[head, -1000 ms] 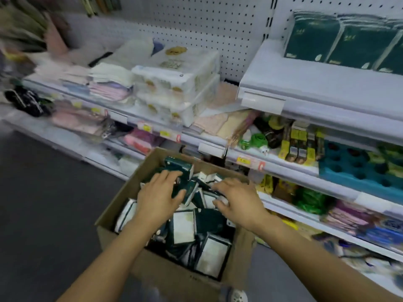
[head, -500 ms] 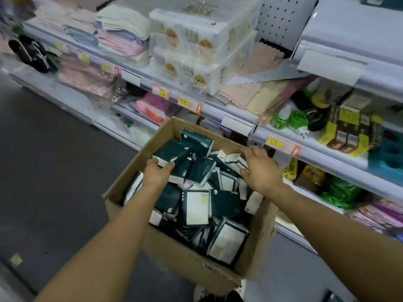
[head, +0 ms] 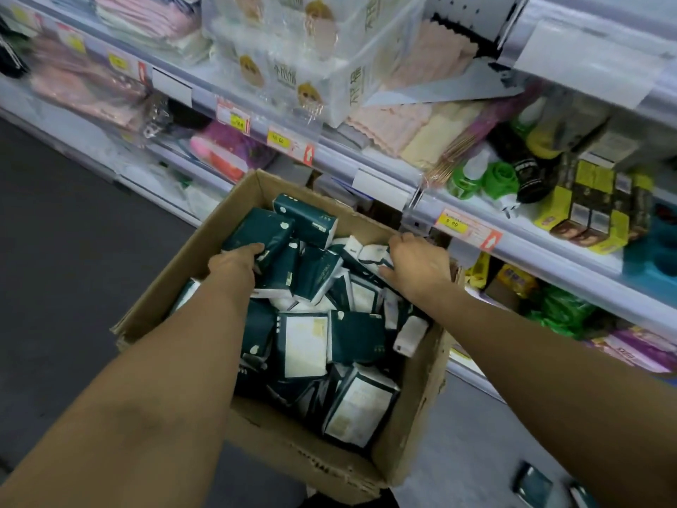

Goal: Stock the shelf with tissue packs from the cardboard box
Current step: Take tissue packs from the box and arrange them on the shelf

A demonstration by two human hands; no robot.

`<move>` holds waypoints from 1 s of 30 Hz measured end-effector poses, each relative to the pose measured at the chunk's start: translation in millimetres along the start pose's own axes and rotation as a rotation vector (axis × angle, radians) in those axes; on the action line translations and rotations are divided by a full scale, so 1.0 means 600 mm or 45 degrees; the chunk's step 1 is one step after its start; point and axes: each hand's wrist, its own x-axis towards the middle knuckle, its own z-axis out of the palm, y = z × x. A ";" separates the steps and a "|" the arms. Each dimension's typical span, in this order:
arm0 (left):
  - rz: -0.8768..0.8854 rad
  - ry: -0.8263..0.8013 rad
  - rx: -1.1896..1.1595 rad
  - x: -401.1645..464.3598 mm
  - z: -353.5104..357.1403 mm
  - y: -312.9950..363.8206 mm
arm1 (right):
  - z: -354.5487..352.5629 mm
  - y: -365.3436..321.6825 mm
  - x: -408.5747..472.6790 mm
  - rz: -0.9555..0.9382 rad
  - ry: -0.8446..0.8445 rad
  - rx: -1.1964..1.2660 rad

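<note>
An open cardboard box [head: 183, 287] stands on the floor against the shelving, full of dark green and white tissue packs [head: 306, 342] lying jumbled. My left hand [head: 234, 267] is inside the box at the left, fingers curled around a green tissue pack [head: 262, 232] near the top of the pile. My right hand [head: 417, 267] rests palm down on white-sided packs [head: 366, 253] at the box's far right corner; whether it grips one, I cannot tell. Both forearms reach down into the box.
White shelves [head: 366, 174] with price tags run behind the box, holding large tissue bundles [head: 311, 56], folded cloths, green bottles and yellow boxes. Grey floor lies to the left. Two loose green packs [head: 533, 485] lie on the floor at bottom right.
The view has dropped and closed in on the box. My left hand has pushed further in onto a green pack; my right hand has stayed at the far right corner.
</note>
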 end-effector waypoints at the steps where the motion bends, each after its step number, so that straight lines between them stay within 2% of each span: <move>1: -0.028 0.000 -0.016 0.004 -0.001 -0.001 | 0.002 0.001 0.001 0.007 -0.001 0.019; 4: 0.011 -0.032 -0.181 -0.058 -0.007 0.009 | 0.002 0.001 -0.007 0.033 0.019 0.147; 6: 0.060 0.023 -0.182 -0.104 -0.011 0.004 | -0.007 0.004 -0.022 0.070 0.074 0.292; 8: 0.207 0.037 -0.143 -0.145 -0.013 -0.006 | -0.024 0.007 -0.038 0.112 0.120 0.471; 12: 0.423 -0.025 -0.006 -0.204 -0.020 -0.015 | -0.060 -0.003 -0.074 0.076 0.125 1.024; 15: 0.543 -0.064 0.033 -0.244 -0.029 -0.011 | -0.084 -0.012 -0.103 -0.042 0.117 1.410; 21: 0.722 -0.199 0.015 -0.336 -0.035 0.011 | -0.150 -0.014 -0.167 -0.250 0.128 1.722; 26: 0.907 -0.363 0.009 -0.433 -0.023 0.050 | -0.211 0.012 -0.221 -0.158 0.521 1.805; 30: 1.083 -0.453 0.058 -0.510 -0.002 0.093 | -0.274 0.060 -0.273 -0.177 0.656 1.837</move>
